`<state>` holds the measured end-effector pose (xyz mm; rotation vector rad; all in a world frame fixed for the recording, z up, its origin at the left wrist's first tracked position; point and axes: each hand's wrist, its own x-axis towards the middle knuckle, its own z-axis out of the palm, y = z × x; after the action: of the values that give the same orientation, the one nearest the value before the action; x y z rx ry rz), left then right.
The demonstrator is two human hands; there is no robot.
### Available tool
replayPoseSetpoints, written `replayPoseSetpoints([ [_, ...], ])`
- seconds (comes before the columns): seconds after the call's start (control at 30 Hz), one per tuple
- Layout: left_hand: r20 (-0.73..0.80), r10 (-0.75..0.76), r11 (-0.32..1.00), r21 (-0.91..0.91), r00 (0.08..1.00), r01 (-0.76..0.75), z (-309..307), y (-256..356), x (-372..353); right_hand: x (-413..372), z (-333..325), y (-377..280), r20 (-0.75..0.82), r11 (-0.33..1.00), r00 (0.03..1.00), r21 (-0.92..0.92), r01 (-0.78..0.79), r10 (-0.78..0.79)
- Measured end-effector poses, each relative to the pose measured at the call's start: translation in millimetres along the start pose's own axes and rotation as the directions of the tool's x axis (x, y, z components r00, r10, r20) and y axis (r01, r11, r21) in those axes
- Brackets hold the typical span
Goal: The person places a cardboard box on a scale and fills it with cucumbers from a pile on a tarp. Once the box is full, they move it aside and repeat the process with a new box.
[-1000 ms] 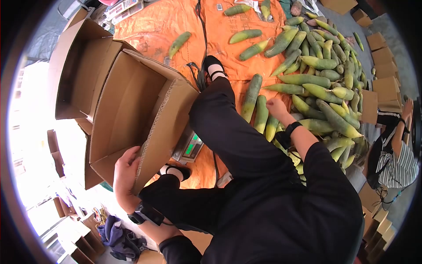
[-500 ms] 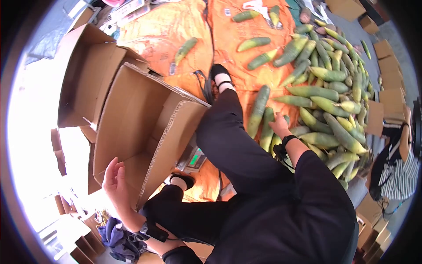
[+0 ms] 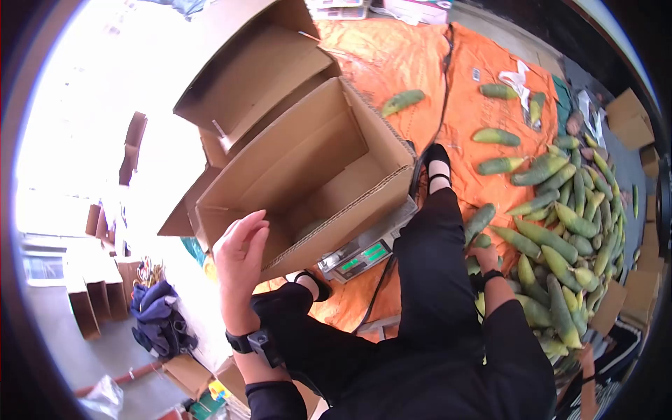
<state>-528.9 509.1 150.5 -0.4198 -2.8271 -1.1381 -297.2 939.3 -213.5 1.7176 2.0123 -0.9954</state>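
Observation:
My left hand (image 3: pixel 241 252) is raised at the near edge of an open cardboard box (image 3: pixel 318 150). Its fingers are loosely bent and apart, holding nothing. The box stands tilted in view on a digital scale (image 3: pixel 364 260) with a lit green display, and its inside looks bare. To the right of my leg, my right hand (image 3: pixel 488 257) is closed round a green radish (image 3: pixel 481 241) at the left side of a large radish pile (image 3: pixel 549 241). Part of its fingers is hidden. Another green radish (image 3: pixel 479 220) lies just beyond that hand.
A second open carton (image 3: pixel 259 77) stands behind the box. Several single radishes, one of them a short radish (image 3: pixel 404 102), lie on the orange sheet (image 3: pixel 399 56). A black cable (image 3: pixel 445 91) crosses it. Another person's arm (image 3: pixel 587 381) shows at lower right; a dark bag (image 3: pixel 159 315) lies at left.
The view has swung left, so the box and pile appear shifted. My left hand stays by the box's near edge. My right hand remains low at the pile's left side, on a radish.

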Motion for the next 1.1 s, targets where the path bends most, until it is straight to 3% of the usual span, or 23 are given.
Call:
replayPoseSetpoints([
  [0.17, -0.023, 0.088, 0.995, -0.044, 0.996, -0.089, -2, 6, -1, -4, -6, 19, 0.076, 0.849, 0.978, 0.513, 0.130, -0.196],
  [0.23, 0.001, 0.123, 0.992, -0.010, 0.992, -0.123, -4, 5, -2, -33, -22, 7, 0.015, 0.858, 0.977, 0.482, 0.178, -0.211],
  [0.3, -0.004, 0.138, 0.990, -0.019, 0.990, -0.139, -6, 7, -3, -39, -23, 9, -0.218, 0.871, 0.925, 0.324, 0.369, -0.311],
  [0.43, -0.020, 0.155, 0.987, -0.044, 0.988, -0.155, -9, 4, -6, -68, -68, -15, -0.178, 0.819, 0.895, 0.362, 0.445, -0.408],
  [0.5, -0.029, 0.168, 0.984, -0.061, 0.985, -0.170, -11, 4, -6, -91, -96, -45, -0.345, 0.694, 0.761, 0.318, 0.646, -0.549],
  [0.57, -0.029, 0.178, 0.981, -0.069, 0.984, -0.180, -12, 4, -8, -113, -130, -78, -0.450, 0.641, 0.637, 0.169, 0.749, -0.626],
  [0.7, -0.038, 0.207, 0.974, -0.089, 0.978, -0.210, -13, 5, -10, -153, -195, -145, -0.711, 0.465, 0.292, -0.056, 0.883, -0.640],
  [0.8, -0.059, 0.217, 0.968, -0.115, 0.974, -0.223, -13, 1, -10, -221, -241, -202, -0.763, 0.165, 0.186, 0.106, 0.981, -0.619],
  [0.9, -0.086, 0.226, 0.960, -0.151, 0.970, -0.237, -13, 2, -8, -279, -260, -254, -0.797, -0.250, 0.072, 0.272, 0.929, -0.600],
  [0.97, -0.124, 0.248, 0.960, -0.103, 0.961, -0.261, -15, 6, -9, -318, -253, -279, -0.788, -0.417, 0.022, 0.349, 0.839, -0.615],
  [1.03, -0.137, 0.254, 0.954, -0.126, 0.957, -0.271, -16, 10, -10, -337, -237, -298, -0.772, -0.471, -0.016, 0.371, 0.800, -0.635],
  [1.1, -0.148, 0.258, 0.949, -0.146, 0.955, -0.279, -16, 11, -9, -353, -212, -310, -0.641, -0.460, 0.019, 0.571, 0.680, -0.767],
])
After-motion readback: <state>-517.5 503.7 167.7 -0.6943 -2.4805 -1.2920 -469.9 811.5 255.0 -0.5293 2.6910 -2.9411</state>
